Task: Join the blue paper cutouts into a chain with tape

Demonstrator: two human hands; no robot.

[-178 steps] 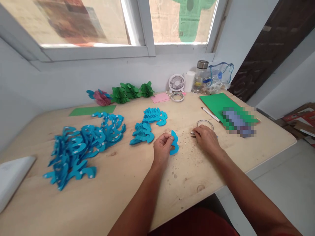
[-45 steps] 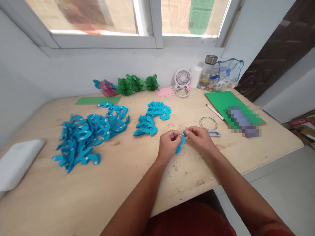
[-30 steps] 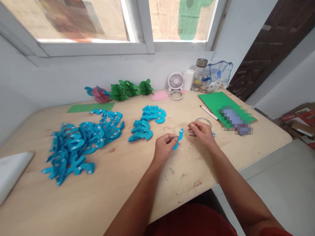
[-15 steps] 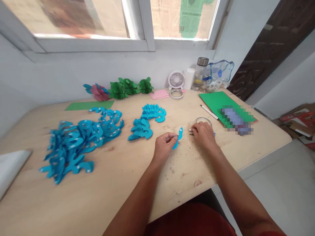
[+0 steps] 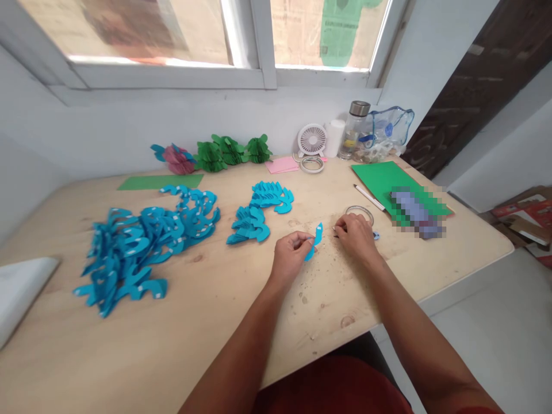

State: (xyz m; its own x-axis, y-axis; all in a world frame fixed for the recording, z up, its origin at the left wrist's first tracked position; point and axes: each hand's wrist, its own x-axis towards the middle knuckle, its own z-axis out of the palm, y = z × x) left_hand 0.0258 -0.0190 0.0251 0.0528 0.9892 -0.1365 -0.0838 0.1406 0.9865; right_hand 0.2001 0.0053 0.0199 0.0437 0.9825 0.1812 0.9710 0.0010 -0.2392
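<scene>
Between the thumb and fingers of my left hand [image 5: 293, 253] is a curved blue paper strip [image 5: 319, 232] with a small white patch near its upper tip. To its right, my right hand [image 5: 356, 234] is closed low over the table, with a tiny pale bit at the fingertips. A dark pointed tip pokes out by those fingers, and a bluish handle-like end [image 5: 376, 236] shows on the hand's other side; the hand covers what lies between. Just behind it lies a roll of tape [image 5: 361, 208]. Two fanned stacks of blue paper pieces [image 5: 271, 195] lie left of my hands.
A large heap of blue paper pieces [image 5: 138, 236] covers the left of the table. Green paper flowers [image 5: 228, 150], a small fan [image 5: 312, 140] and a glass bottle [image 5: 356, 129] line the wall. At right are a pen [image 5: 368, 197] and green sheets [image 5: 375, 175].
The whole view has shifted slightly to the right. Both hands keep nearly the same places, the left one still pinching the blue paper strip.
</scene>
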